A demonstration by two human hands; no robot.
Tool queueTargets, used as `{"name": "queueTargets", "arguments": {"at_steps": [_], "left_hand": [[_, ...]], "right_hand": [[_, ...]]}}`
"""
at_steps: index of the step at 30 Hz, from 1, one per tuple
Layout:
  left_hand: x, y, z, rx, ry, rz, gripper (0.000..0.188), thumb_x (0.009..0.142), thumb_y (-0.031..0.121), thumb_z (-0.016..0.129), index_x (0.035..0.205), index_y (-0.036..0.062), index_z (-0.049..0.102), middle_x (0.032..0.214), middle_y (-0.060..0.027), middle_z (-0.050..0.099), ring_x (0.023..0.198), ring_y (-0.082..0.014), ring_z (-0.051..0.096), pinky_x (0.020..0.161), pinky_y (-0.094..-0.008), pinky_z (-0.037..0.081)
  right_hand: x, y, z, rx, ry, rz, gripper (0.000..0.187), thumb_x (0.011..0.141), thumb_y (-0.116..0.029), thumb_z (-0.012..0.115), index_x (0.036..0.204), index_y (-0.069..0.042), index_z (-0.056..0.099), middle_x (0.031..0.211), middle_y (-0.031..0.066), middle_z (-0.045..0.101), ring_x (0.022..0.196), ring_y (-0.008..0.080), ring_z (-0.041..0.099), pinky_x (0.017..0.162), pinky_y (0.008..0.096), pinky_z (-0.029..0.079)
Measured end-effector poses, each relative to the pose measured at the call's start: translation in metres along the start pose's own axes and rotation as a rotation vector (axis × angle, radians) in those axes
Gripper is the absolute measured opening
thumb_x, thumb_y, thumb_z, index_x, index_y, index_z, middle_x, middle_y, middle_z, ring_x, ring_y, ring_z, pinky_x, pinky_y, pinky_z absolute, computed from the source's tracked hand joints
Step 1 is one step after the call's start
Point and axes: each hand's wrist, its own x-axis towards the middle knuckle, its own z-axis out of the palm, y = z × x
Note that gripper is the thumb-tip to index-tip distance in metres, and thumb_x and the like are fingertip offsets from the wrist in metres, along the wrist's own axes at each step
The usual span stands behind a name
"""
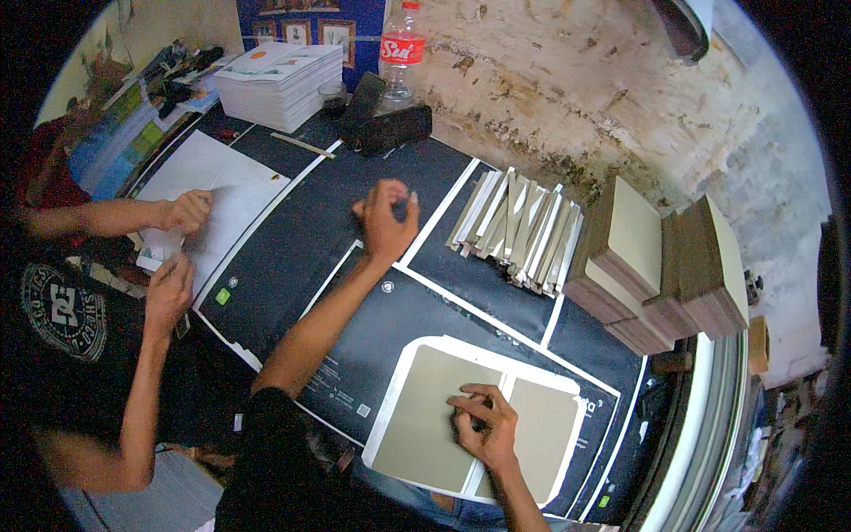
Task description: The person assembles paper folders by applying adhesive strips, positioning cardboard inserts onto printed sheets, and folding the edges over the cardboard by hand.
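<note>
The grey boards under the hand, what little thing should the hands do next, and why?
Probably the left hand, resting on the dark table, should fetch a strip from the pile of strips. The right hand presses where the two grey boards on the white sheet leave a narrow gap.

Two grey rounded-corner boards [434, 408] lie flat side by side on a white sheet [390, 399], narrow gap between.

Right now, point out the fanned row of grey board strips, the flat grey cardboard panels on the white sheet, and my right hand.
grey board strips [519, 232], head view, middle of the row.
grey cardboard panels [421, 417], head view, left panel's bare face.
right hand [486, 427], head view, back of the hand.
</note>
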Motion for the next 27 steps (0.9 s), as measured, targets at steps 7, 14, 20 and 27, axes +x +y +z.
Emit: {"name": "queueTargets", "arguments": {"at_steps": [7, 14, 20, 27], "left_hand": [[-0.094, 0.025, -0.077, -0.310, -0.406, -0.283, 0.042, 0.084, 0.035, 0.082, 0.107, 0.0052, 0.064, 0.088, -0.0065, 0.066, 0.080, -0.0173, 0.062, 0.074, -0.0328, 0.050], [-0.134, 0.104, -0.131, 0.069, -0.749, 0.083, 0.072, 0.068, 0.047, 0.090, 0.117, 0.0031, 0.059, 0.117, -0.0170, 0.053, 0.115, -0.0360, 0.050, 0.095, -0.0509, 0.040], [-0.138, 0.096, -0.119, 0.161, -0.780, 0.122, 0.077, 0.061, 0.052, 0.093, 0.108, 0.0006, 0.059, 0.113, -0.0185, 0.053, 0.109, -0.0360, 0.051, 0.089, -0.0480, 0.045], [-0.125, 0.072, -0.108, 0.003, -0.795, 0.077, 0.078, 0.048, 0.051, 0.098, 0.096, 0.0027, 0.061, 0.097, -0.0155, 0.058, 0.097, -0.0340, 0.056, 0.086, -0.0447, 0.047]], "right_hand": [[0.001, 0.007, -0.006, 0.062, 0.097, -0.030, 0.026, 0.070, -0.015, 0.088, 0.066, -0.008, 0.064, 0.087, 0.0105, 0.073, 0.079, 0.0227, 0.070, 0.070, 0.0336, 0.056], [0.002, 0.006, 0.000, 0.086, 0.098, 0.008, 0.024, 0.074, -0.017, 0.087, 0.075, -0.004, 0.068, 0.083, 0.0093, 0.069, 0.070, 0.0158, 0.066, 0.056, 0.0255, 0.052], [0.001, -0.002, -0.001, 0.071, 0.090, 0.003, 0.021, 0.078, -0.017, 0.085, 0.078, -0.003, 0.069, 0.083, 0.0097, 0.069, 0.071, 0.0178, 0.067, 0.058, 0.0282, 0.053], [0.002, 0.002, 0.005, 0.109, 0.102, -0.016, 0.021, 0.078, -0.018, 0.084, 0.077, -0.003, 0.070, 0.081, 0.0108, 0.068, 0.074, 0.0216, 0.067, 0.061, 0.0312, 0.054]]}}
